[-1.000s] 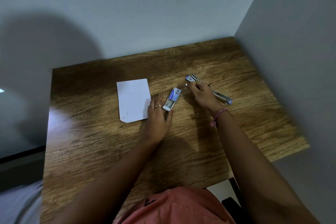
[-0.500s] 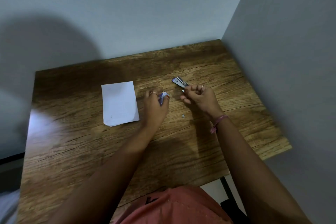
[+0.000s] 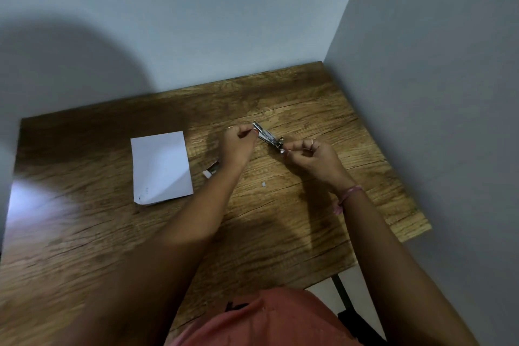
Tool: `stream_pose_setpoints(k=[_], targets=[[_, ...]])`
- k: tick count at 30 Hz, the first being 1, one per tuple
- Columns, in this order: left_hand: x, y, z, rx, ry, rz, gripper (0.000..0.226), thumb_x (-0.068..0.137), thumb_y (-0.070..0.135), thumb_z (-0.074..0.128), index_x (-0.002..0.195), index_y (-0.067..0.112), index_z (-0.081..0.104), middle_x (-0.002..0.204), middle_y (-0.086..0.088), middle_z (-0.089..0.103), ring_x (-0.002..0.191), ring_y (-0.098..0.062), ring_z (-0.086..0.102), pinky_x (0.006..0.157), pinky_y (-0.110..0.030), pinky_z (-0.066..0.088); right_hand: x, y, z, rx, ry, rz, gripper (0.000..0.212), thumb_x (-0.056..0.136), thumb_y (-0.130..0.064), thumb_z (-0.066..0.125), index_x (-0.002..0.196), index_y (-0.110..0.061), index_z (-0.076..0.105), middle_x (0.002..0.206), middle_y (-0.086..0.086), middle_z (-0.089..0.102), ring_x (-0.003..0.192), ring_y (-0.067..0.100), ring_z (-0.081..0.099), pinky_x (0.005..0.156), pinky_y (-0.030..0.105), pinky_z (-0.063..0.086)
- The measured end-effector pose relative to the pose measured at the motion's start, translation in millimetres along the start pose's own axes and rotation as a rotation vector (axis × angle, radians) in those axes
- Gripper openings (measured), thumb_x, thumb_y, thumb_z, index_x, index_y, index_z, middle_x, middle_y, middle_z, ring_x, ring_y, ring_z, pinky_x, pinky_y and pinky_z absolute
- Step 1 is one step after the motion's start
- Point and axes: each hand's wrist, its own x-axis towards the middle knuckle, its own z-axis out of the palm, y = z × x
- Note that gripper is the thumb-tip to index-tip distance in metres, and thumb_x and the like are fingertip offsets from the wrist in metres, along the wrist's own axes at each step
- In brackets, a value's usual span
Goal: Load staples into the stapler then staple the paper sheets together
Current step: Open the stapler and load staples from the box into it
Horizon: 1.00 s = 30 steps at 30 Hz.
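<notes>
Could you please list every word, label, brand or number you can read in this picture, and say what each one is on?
No text can be read.
Paper: a few dark specks near its lower left corner, too small to read.
Staple box: mostly hidden behind the left arm; no print legible.
Stapler: bare metal, no marking visible.

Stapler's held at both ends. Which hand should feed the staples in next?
Probably right. The right hand pinches something small and pale at the near end of the stapler; it may be staples. The left hand grips the far end and steadies it.
</notes>
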Motion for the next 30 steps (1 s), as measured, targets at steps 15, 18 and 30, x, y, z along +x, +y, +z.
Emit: stream_pose_setpoints(k=[15,18,30], targets=[[-2.0,-2.5,-42.7,0.182,0.056,0.167,0.017,0.092,0.012,0.058,0.107,0.01,0.064,0.107,-0.009,0.068,0.099,-0.019,0.064,0.091,-0.034,0.052,0.2,22.6,12.0,-0.675,-0.119,-0.354,0.025,0.078,-0.015,0.074,0.102,-0.019,0.071,0.099,-0.006,0.07,0.088,0.002,0.061,0.075,0.009,0.04],[-6.5,-3.1,-57.6,0.366,0.062,0.274,0.024,0.092,0.013,0.058,0.115,0.006,0.063,0.112,-0.007,0.068,0.099,-0.011,0.062,0.082,-0.02,0.046,-8.3,22.4,16.1,-0.644,-0.128,-0.379,0.019,0.076,-0.014,0.077,0.076,-0.024,0.06,0.079,-0.009,0.062,0.073,-0.004,0.054,0.067,0.01,0.036],[-24.0,-32.6,-108.8,1.224,-0.125,0.372,0.067,0.08,0.047,0.063,0.136,0.014,0.045,0.133,-0.006,0.045,0.125,-0.027,0.032,0.101,-0.041,0.03,-12.1,28.6,29.0,-0.687,-0.203,-0.406,0.013,0.076,-0.012,0.078,0.071,-0.007,0.066,0.073,-0.029,0.051,0.073,-0.021,0.052,0.064,0.001,0.034]])
